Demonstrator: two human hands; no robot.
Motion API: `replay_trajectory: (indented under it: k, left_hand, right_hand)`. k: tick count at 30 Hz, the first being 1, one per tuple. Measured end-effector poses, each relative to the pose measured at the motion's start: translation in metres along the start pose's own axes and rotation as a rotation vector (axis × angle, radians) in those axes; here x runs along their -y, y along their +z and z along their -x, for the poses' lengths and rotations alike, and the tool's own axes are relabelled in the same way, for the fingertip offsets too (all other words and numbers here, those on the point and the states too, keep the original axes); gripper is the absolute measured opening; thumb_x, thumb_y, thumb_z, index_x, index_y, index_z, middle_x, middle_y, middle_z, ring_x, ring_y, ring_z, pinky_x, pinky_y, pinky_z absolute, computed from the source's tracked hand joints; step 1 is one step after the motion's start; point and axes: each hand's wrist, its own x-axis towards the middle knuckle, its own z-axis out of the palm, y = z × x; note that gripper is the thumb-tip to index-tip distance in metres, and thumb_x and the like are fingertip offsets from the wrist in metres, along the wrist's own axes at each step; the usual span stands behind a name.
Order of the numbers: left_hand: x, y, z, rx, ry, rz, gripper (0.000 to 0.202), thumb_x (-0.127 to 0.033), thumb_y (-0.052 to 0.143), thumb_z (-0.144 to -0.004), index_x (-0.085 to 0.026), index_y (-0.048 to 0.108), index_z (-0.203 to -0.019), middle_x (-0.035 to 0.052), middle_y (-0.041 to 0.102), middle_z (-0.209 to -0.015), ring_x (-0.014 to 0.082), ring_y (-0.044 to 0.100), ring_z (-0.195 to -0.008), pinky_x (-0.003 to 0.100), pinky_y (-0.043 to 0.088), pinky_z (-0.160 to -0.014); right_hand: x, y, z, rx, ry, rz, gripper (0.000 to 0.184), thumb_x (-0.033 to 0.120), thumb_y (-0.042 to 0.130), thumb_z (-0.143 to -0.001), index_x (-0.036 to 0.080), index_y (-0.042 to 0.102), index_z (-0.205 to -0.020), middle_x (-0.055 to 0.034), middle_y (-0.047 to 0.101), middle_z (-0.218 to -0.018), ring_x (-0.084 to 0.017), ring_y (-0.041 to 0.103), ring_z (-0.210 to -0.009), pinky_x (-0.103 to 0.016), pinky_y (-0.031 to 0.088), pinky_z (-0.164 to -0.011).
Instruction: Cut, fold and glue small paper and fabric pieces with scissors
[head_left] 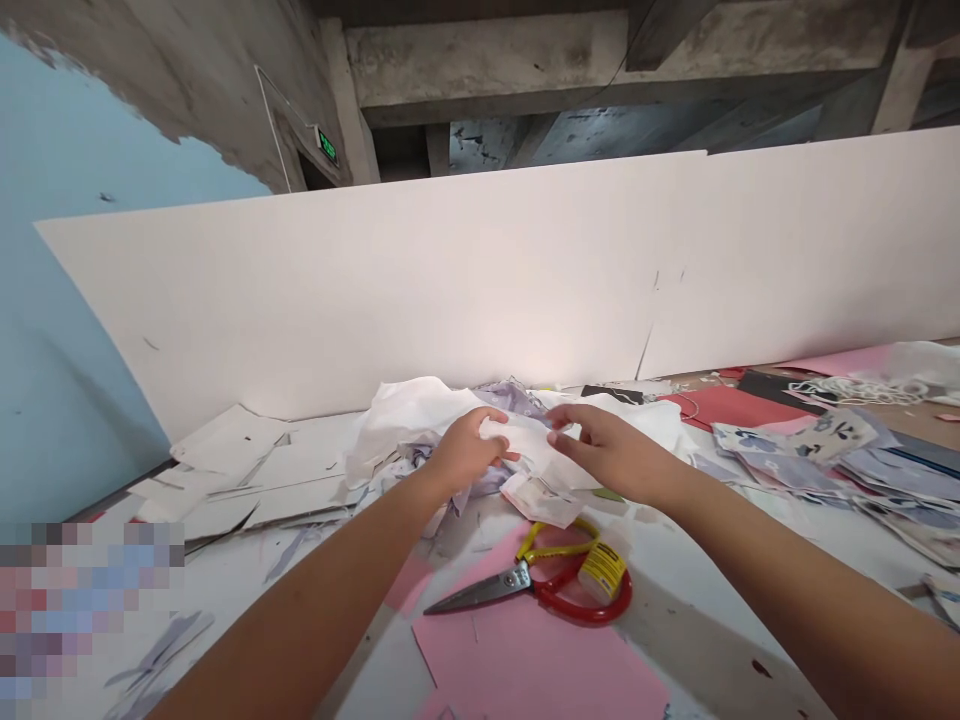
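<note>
My left hand [474,448] is at a loose heap of white cloth [412,415], its fingers bent round a fold of it. Across from it, my right hand [611,448] hovers at the heap's right side, thumb and forefinger curved with a gap between them. Crumpled lilac patterned fabric [517,398] shows among the white folds. Just below the hands rests a small pale pouch-like piece [546,500]. Nearer to me are scissors [517,578] with one yellow and one red handle, and a small bottle with a yellow label [602,572] lying on the handles.
Pink sheets [540,660] lie under the scissors. White card pieces [277,480] are stacked at left. Patterned fabric pieces [810,445], a red sheet [739,407] and white string [859,390] are at right. A tall white board [465,290] stands behind the table.
</note>
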Motion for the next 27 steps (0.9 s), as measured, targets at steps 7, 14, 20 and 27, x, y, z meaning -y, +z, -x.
replay_trajectory:
  k: [7,14,20,27]
  left_hand:
    - [0.011,-0.017,0.015,-0.032,-0.087,0.052,0.027,-0.023,0.053,-0.070,-0.019,0.047,-0.096,0.0051,0.058,-0.087,0.0164,0.065,-0.069,0.022,0.045,-0.056]
    - [0.006,-0.028,0.029,-0.046,-0.119,0.021,0.020,-0.034,0.051,-0.074,-0.019,0.050,-0.089,0.0007,0.061,-0.062,0.0185,0.065,-0.069,0.021,0.041,-0.051]
    - [-0.005,-0.053,0.047,-0.039,-0.154,-0.035,0.026,-0.039,0.054,-0.071,-0.021,0.050,-0.089,0.0011,0.065,-0.073,0.0197,0.065,-0.073,0.022,0.039,-0.054]
    - [0.004,-0.084,0.081,0.027,-0.260,-0.050,0.020,-0.038,0.052,-0.072,-0.020,0.046,-0.078,0.0016,0.066,-0.087,0.0169,0.065,-0.070,0.023,0.034,-0.055]
  right_hand:
    - [-0.032,0.022,-0.011,0.030,0.080,0.174,0.046,0.037,0.044,-0.077,0.023,0.043,-0.121,-0.0039,0.065,-0.079,-0.018,0.057,-0.063,-0.025,0.036,-0.049]
    - [-0.031,0.033,-0.012,0.027,-0.086,0.171,0.027,0.036,0.039,-0.082,0.023,0.062,-0.087,-0.0060,0.061,-0.083,-0.020,0.056,-0.078,-0.029,0.041,-0.065]
    - [-0.013,0.035,-0.006,-0.039,-0.235,0.114,0.024,0.030,0.034,-0.084,0.022,0.057,-0.080,-0.0057,0.052,-0.112,-0.024,0.039,-0.109,-0.041,0.029,-0.088]
    - [0.011,0.049,0.005,0.059,-0.326,0.035,0.024,0.032,0.035,-0.086,0.023,0.055,-0.078,-0.0014,0.061,-0.082,-0.021,0.046,-0.095,-0.038,0.026,-0.082]
